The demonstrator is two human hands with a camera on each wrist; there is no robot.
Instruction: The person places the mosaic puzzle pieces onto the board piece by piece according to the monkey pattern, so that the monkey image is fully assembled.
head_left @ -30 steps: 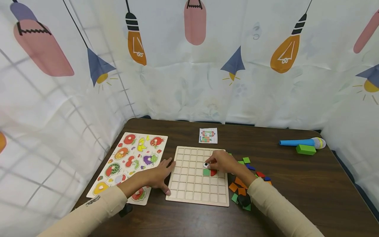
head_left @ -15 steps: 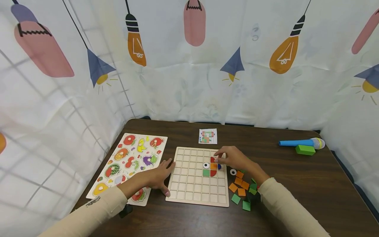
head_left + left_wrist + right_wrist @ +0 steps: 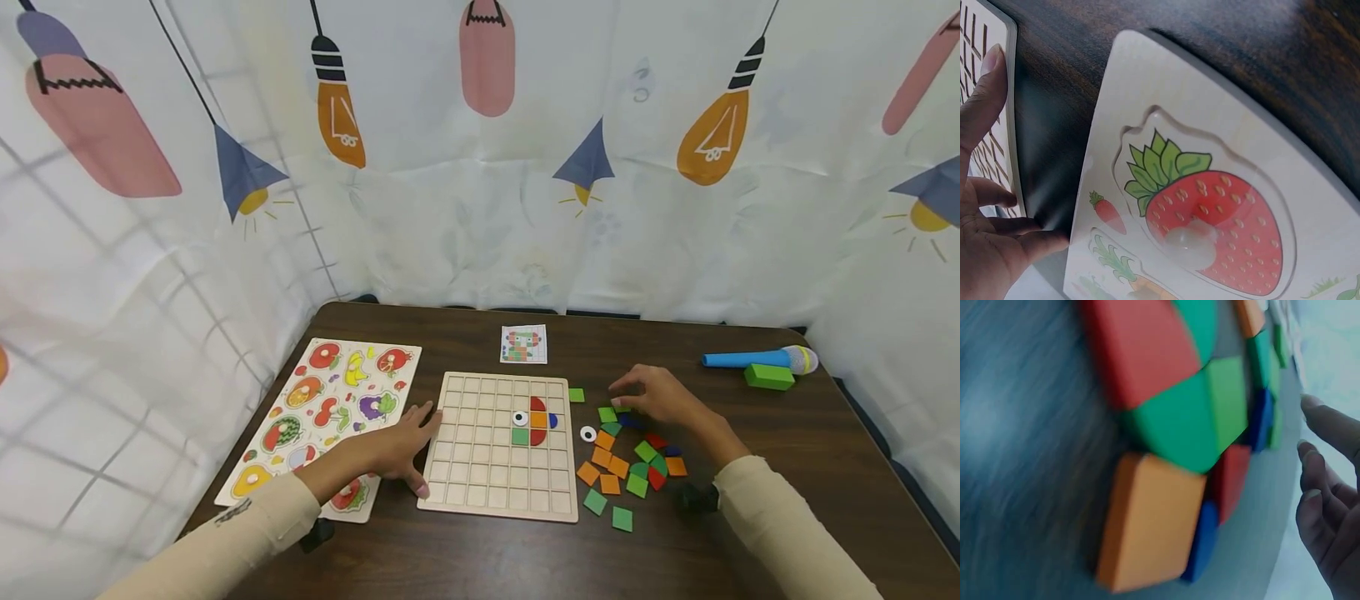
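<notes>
My left hand [image 3: 405,443] rests with spread fingers at the left edge of a wooden grid board [image 3: 480,477]; the left wrist view shows its thumb on the board's rim. On the grid, an orange square [image 3: 537,420] has red rounded pieces above and below, a blue rounded piece on the right and an eye tile [image 3: 520,418] on the left. A green square [image 3: 520,437] lies below the eye. My right hand [image 3: 658,395] is over the far side of the loose tiles [image 3: 609,485], its fingers slightly bent; in the right wrist view nothing shows between them.
A fruit puzzle board [image 3: 337,379] lies left of the grid. Behind the grid is a small pattern card [image 3: 524,344]. A blue toy microphone [image 3: 750,359] and a green block [image 3: 769,377] are at the back right. A second eye tile [image 3: 588,433] lies right of the grid.
My right hand has gone from the eye tile to the grid's upper right, then rightward off the board to the loose tiles. The left hand keeps its place.
</notes>
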